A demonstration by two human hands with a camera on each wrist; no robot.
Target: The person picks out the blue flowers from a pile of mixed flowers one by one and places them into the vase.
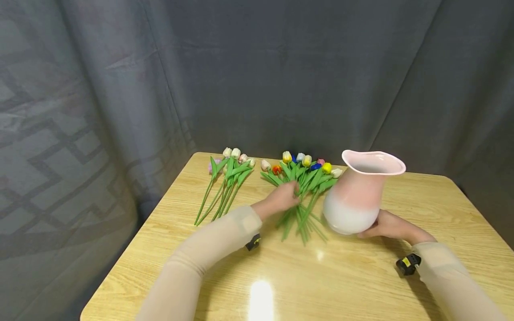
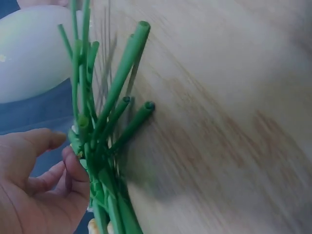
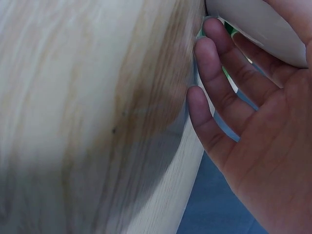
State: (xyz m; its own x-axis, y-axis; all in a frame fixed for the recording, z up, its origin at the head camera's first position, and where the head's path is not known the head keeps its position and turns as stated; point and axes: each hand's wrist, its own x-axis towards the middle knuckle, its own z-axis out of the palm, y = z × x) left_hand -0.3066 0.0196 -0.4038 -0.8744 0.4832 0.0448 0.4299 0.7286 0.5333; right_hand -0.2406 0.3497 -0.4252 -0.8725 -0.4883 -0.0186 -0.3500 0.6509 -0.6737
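Note:
My left hand (image 1: 286, 196) holds a bunch of artificial tulips (image 1: 307, 178) around its green stems, with the blooms pointing away. In the left wrist view, thumb and fingertips close on the stems (image 2: 112, 180), whose cut ends spread upward. To the right, a pink-and-white vase (image 1: 359, 191) with a wavy, flared rim leans slightly rightward. My right hand (image 1: 387, 225) grips its lower right side, thumb near the base and the other fingers partly hidden behind. The right wrist view shows the vase's pale underside (image 3: 265, 29) between thumb and curved fingers.
A second group of tulips (image 1: 229, 174), white, pink and purple, lies at the table's back left. The wooden table (image 1: 321, 285) ends at a grey curtain (image 1: 281, 80) behind. A small black wrist camera (image 1: 408, 264) hangs under the right sleeve.

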